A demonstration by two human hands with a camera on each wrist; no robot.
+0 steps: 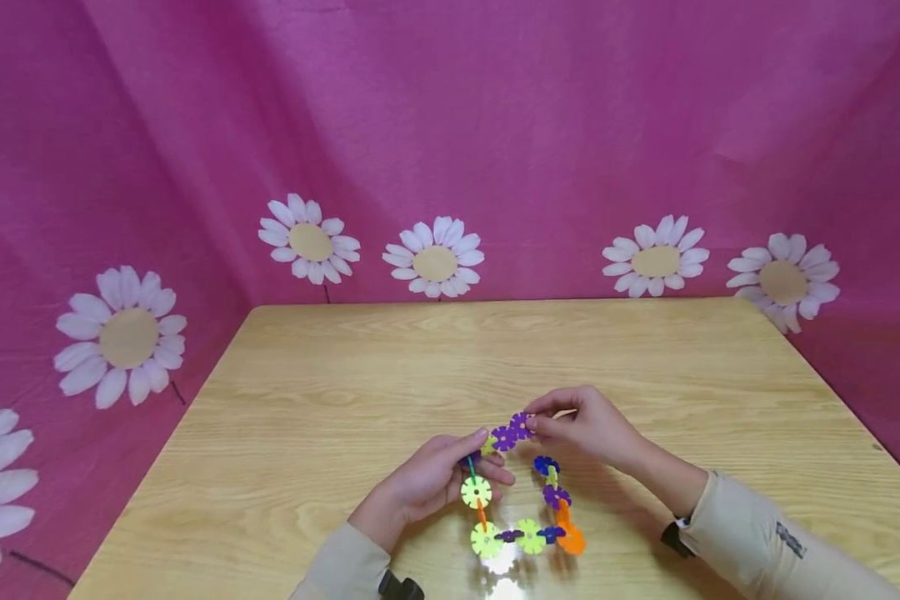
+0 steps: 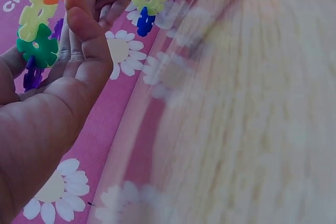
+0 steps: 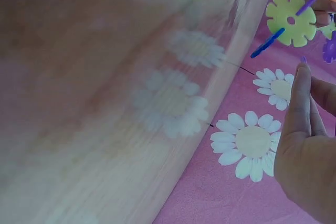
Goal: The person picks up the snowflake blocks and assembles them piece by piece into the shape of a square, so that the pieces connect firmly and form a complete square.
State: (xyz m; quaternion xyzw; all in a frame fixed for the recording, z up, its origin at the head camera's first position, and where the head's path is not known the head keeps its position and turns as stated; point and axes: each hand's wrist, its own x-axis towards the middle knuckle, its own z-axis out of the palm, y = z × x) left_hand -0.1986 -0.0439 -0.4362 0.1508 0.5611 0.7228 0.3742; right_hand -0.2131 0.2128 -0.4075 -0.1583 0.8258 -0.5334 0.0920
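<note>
A chain of flower-shaped, notched plastic discs [image 1: 476, 492] in yellow, purple, blue, green and orange forms a loop with a gap at its upper right. My left hand [image 1: 429, 479] holds the left side, thumb over a dark purple disc beside the green disc [image 2: 38, 46]. Between thumb and fingertips, my right hand [image 1: 592, 427] pinches a purple disc [image 1: 521, 426] at one end. That disc joins another purple disc [image 1: 503, 439]. Below the right hand, apart from it, is the chain's other end, a blue disc [image 1: 546, 466]. Orange discs [image 1: 572, 540] form the lower right corner.
The wooden table [image 1: 360, 358] has a glossy top, with a bright reflection near the chain's lower edge. A pink cloth [image 1: 510, 125] printed with white daisies hangs behind and at the sides. A dark band [image 1: 675, 540] sits at the right wrist.
</note>
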